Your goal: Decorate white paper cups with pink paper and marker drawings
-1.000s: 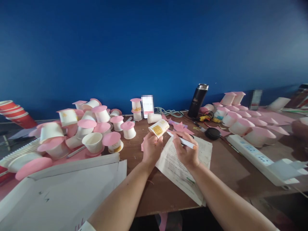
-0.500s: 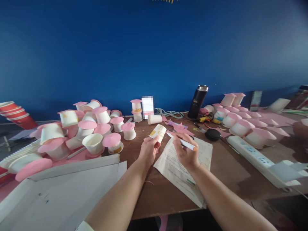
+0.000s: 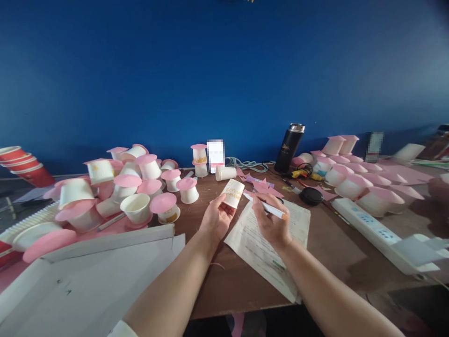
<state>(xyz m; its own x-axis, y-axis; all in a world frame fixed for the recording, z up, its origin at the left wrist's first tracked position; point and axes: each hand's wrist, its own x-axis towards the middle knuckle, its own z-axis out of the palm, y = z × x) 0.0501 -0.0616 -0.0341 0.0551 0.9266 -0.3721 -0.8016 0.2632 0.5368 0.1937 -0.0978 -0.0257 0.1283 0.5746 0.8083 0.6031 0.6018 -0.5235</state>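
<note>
While fingers hide its base, cup (image 3: 233, 193) tilts.

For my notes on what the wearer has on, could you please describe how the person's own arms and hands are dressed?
Both forearms are bare, with no gloves, rings or watch visible on the left hand or right hand. Only a white cuff or sleeve edge shows on the left arm, at the bottom of the picture.

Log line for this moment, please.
left hand: holds paper cup | right hand: grips marker | under hands: printed sheet
</note>
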